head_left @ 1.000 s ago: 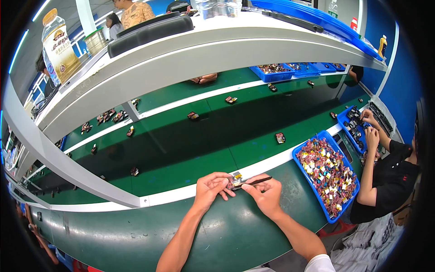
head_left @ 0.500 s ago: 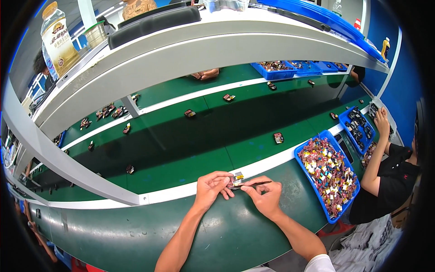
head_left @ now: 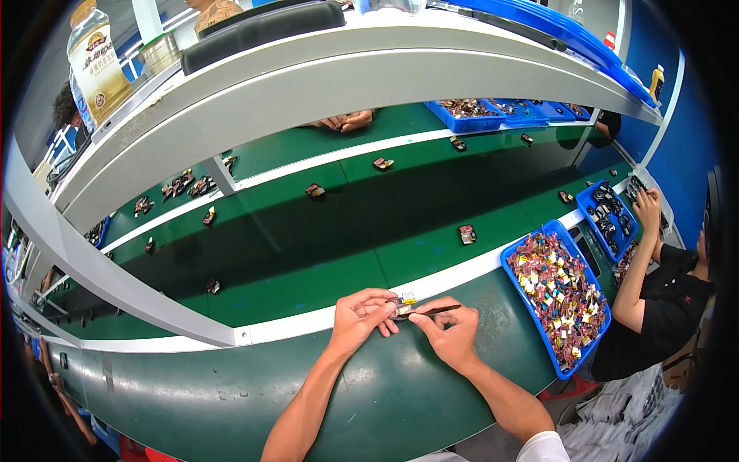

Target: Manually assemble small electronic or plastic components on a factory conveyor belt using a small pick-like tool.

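My left hand (head_left: 357, 319) pinches a small electronic assembly (head_left: 406, 299) with a silver and yellow piece on its upper side. Closed around a thin dark pair of tweezers (head_left: 443, 309), my right hand (head_left: 456, 336) holds the tips against the assembly. Both hands are over the green worktop (head_left: 385, 393), close to the white rail along the belt. Fine detail between the fingertips is too small to make out.
A blue tray (head_left: 508, 266) heaped with small wired parts stands right of my hands. Beyond it, a blue bin (head_left: 591, 223) holds black pieces beside a co-worker in black (head_left: 670, 285). Assemblies ride the green belt (head_left: 339, 277). A white shelf beam (head_left: 323, 88) crosses above.
The assemblies on the belt have shifted slightly to the left. My hands stay nearly in place, still on the assembly and the tweezers.
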Available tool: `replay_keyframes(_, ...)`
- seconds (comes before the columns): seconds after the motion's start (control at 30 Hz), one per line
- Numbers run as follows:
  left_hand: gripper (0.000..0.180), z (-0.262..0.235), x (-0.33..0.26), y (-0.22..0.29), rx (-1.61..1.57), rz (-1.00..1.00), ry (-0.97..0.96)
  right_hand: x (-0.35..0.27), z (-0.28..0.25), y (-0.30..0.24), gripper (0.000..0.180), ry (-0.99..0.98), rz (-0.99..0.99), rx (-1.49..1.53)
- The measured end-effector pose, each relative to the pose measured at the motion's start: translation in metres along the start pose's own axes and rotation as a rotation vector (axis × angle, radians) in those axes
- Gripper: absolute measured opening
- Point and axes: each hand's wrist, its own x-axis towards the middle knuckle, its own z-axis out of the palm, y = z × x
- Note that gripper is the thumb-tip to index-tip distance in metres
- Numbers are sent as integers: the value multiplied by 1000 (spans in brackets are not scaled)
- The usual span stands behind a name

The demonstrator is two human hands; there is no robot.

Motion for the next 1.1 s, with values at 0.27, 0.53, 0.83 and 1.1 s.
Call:
replay_keyframes(0.27, 21, -1, -1, -2, -3, -23, 17, 0, 1, 3, 11, -5, 114, 150)
replay_keyframes(0.53, 21, 1, 1, -1, -38, -3, 40, 0, -2, 1, 10, -8, 33, 37)
replay_keyframes(0.83, 20, 2, 0, 0, -22, -11, 44, 0, -1, 1, 10, 1, -204, -136)
replay_keyframes(1.1, 22, 6, 0, 3, 20, -27, 31, 2, 0, -6, 16, -43, -476, -303)
